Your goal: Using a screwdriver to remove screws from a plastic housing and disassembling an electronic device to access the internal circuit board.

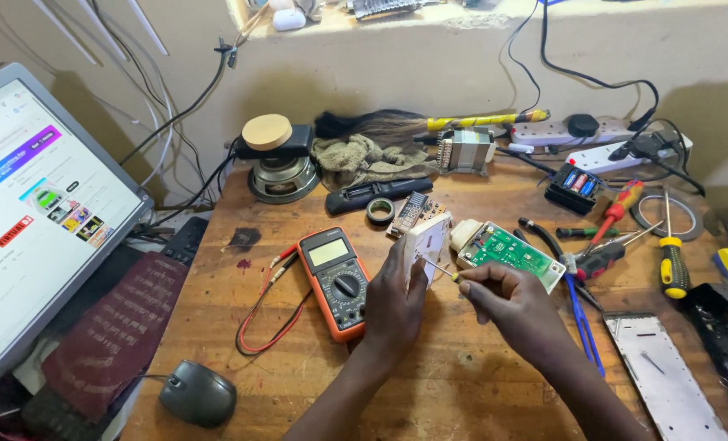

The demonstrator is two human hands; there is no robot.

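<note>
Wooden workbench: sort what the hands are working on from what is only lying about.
In hand:
left hand steadying a white plastic casing
right hand holding a thin yellow-handled screwdriver

Lying about:
orange digital multimeter
green circuit board
black computer mouse
round grey loudspeaker

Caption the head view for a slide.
Left hand steadies a white casing while right hand applies a small screwdriver.

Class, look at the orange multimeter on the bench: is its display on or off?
Appears off: the multimeter lies flat beside the left hand, its screen blank grey, no digits visible.
</note>
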